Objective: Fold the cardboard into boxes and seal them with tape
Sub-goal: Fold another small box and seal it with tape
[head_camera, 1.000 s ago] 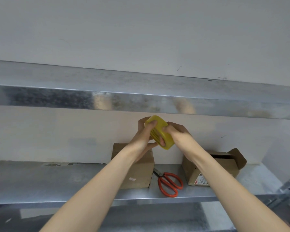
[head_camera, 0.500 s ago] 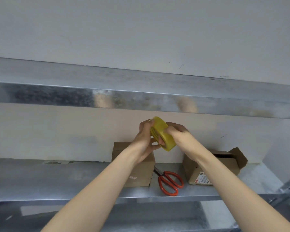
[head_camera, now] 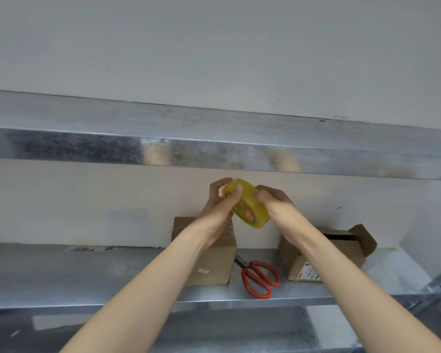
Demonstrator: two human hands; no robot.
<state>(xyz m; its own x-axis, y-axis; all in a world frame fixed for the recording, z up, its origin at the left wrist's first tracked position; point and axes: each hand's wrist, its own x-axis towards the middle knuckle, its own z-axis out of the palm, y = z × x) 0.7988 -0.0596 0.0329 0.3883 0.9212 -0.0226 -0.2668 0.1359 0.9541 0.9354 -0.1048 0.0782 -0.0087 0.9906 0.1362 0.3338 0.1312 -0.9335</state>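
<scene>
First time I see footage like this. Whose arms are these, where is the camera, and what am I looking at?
No machine here: a person wears one wide-angle camera on the head, so you see their own bare arms reaching forward. The left hand and the right hand both hold a yellow tape roll up in front of a metal shelf. On it stand a closed cardboard box and, to its right, an open-flapped box. Red-handled scissors lie between them.

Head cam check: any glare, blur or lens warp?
Head view: soft even light, no hard shadows; upper shelf front carries smeared reflections, not blown glare; shelf lines bow slightly toward the frame edges; left hand, right hand and tape roll look sharp; right box label too soft to read.
</scene>
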